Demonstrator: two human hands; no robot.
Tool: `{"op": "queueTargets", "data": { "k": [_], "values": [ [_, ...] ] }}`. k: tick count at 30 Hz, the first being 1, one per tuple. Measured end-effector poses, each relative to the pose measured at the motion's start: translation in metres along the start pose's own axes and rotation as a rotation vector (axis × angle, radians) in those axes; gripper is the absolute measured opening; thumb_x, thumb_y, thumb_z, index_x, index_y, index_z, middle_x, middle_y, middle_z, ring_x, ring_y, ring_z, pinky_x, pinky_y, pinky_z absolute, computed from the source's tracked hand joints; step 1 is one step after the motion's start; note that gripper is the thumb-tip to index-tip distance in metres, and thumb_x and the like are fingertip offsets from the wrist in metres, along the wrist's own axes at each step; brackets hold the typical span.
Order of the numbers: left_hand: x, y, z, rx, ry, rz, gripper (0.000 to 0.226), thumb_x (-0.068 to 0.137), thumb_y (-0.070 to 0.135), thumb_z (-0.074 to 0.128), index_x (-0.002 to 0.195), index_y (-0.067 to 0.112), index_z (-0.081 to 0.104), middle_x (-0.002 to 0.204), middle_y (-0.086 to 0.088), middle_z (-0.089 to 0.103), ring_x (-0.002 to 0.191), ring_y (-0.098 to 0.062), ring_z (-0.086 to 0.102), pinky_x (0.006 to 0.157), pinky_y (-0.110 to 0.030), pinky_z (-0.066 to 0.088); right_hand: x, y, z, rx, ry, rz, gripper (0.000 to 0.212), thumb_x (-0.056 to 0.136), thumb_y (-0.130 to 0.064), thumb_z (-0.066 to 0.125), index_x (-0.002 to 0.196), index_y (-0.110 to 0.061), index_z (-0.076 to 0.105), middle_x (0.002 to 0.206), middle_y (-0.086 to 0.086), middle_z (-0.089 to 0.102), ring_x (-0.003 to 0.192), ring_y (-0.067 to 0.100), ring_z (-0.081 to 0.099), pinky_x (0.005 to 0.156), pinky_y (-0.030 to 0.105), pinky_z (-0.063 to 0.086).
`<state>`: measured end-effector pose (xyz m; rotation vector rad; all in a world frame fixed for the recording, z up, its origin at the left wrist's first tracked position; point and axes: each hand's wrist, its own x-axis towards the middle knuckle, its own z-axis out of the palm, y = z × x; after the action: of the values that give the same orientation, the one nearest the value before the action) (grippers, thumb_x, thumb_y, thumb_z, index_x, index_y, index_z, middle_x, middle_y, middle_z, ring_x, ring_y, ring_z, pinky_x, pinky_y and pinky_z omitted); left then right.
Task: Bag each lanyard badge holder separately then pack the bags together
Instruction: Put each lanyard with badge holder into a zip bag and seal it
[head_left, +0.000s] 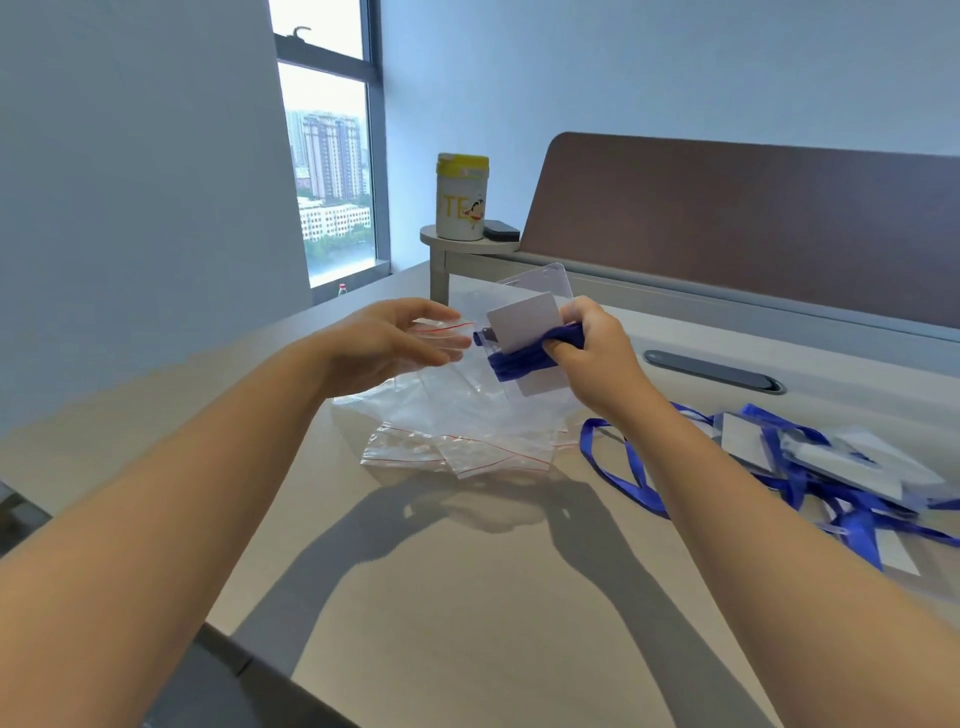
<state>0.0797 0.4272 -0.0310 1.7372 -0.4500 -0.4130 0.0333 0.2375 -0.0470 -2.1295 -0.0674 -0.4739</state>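
Note:
My right hand (592, 353) grips a clear badge holder (530, 322) with a white card inside, its blue lanyard bunched under my fingers. My left hand (395, 338) is just to its left, fingers spread at the red-striped mouth of a clear zip bag (452, 379) lifted above the table. Whether those fingers pinch the bag is unclear. The holder sits at the bag's opening. More clear zip bags (457, 452) with red strips lie flat beneath. A heap of badge holders with blue lanyards (810, 462) lies to the right.
The beige table (467, 597) carries a dark oval cable slot (711, 371) behind my right hand. A brown divider panel (753, 218) stands at the back. On a small round shelf stand a white and yellow canister (461, 197) and a dark object (501, 230).

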Motion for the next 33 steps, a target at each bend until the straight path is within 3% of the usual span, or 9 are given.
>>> {"op": "queueTargets", "data": {
  "k": [2,6,12,14,18,21,24,30,33],
  "values": [
    [0.0,0.0,0.001,-0.034,0.093,0.06,0.023,0.085,-0.009,0.051,0.087,0.013,0.059,0.087,-0.005,0.065,0.068,-0.006,0.069,0.063,-0.008,0.054,-0.001,0.0,-0.002,0.028,-0.013,-0.006,0.017,0.09,0.003,0.043,0.1,-0.01,0.047,0.096,0.002,0.049,0.091,0.018,0.047,0.065,0.017,0.042],
    [0.003,-0.001,-0.002,-0.078,0.223,0.102,0.018,0.089,0.004,0.051,0.076,0.01,0.062,0.058,0.004,0.072,0.054,-0.005,0.069,0.065,-0.016,0.056,-0.002,-0.001,-0.006,-0.065,-0.081,-0.019,0.018,0.086,0.004,0.044,0.091,-0.012,0.048,0.089,0.002,0.051,0.089,0.02,0.049,0.071,0.026,0.048],
    [0.006,-0.002,0.002,-0.082,0.267,0.112,0.021,0.089,0.007,0.05,0.073,0.01,0.062,0.05,0.007,0.07,0.051,-0.005,0.069,0.062,-0.016,0.056,0.002,-0.012,-0.006,-0.325,-0.243,0.046,0.016,0.084,-0.002,0.04,0.084,-0.013,0.051,0.091,0.007,0.053,0.084,0.024,0.048,0.062,0.028,0.04],
    [0.007,0.0,0.005,-0.062,0.284,0.124,0.021,0.09,0.008,0.05,0.072,0.011,0.062,0.052,0.007,0.07,0.05,-0.005,0.068,0.06,-0.016,0.056,0.003,-0.019,-0.004,-0.371,-0.256,0.033,0.015,0.088,-0.012,0.039,0.081,-0.01,0.052,0.09,0.009,0.053,0.084,0.025,0.048,0.065,0.031,0.036],
    [0.009,0.007,0.013,-0.071,0.299,0.163,0.022,0.091,0.008,0.05,0.071,0.01,0.061,0.053,0.005,0.069,0.048,-0.003,0.067,0.056,-0.014,0.055,0.002,-0.027,0.002,-0.357,-0.324,0.029,0.046,0.088,-0.047,0.045,0.099,-0.005,0.06,0.097,0.009,0.061,0.09,0.024,0.056,0.077,0.035,0.042],
    [0.007,0.012,0.015,-0.062,0.313,0.18,0.022,0.09,0.01,0.051,0.071,0.012,0.06,0.063,0.0,0.068,0.047,-0.002,0.067,0.058,-0.014,0.055,0.003,-0.029,0.006,-0.553,-0.214,-0.081,0.037,0.084,-0.042,0.058,0.102,-0.011,0.062,0.113,0.007,0.061,0.105,0.022,0.053,0.091,0.036,0.039],
    [0.004,0.014,0.015,-0.021,0.314,0.203,0.02,0.091,0.012,0.05,0.073,0.014,0.06,0.076,-0.002,0.065,0.049,0.0,0.066,0.057,-0.013,0.054,0.002,-0.028,0.01,-0.614,-0.067,-0.168,0.029,0.083,-0.036,0.061,0.104,-0.016,0.062,0.128,0.005,0.047,0.122,0.022,0.037,0.102,0.037,0.027],
    [-0.005,0.011,0.005,0.03,0.319,0.215,0.015,0.088,0.013,0.055,0.073,0.016,0.058,0.053,0.013,0.069,0.053,0.001,0.067,0.067,-0.015,0.052,0.002,-0.034,0.01,-0.38,0.002,-0.14,0.025,0.083,-0.03,0.062,0.091,-0.007,0.065,0.124,0.008,0.056,0.117,0.023,0.047,0.102,0.04,0.032],
    [-0.012,0.015,-0.001,0.036,0.4,0.243,0.017,0.087,0.01,0.056,0.071,0.016,0.058,0.057,0.012,0.068,0.054,0.0,0.067,0.06,-0.01,0.052,0.0,-0.045,0.008,-0.209,0.019,-0.154,0.024,0.081,-0.028,0.064,0.085,-0.005,0.064,0.109,0.01,0.062,0.095,0.018,0.05,0.082,0.027,0.039]
  ]
}}
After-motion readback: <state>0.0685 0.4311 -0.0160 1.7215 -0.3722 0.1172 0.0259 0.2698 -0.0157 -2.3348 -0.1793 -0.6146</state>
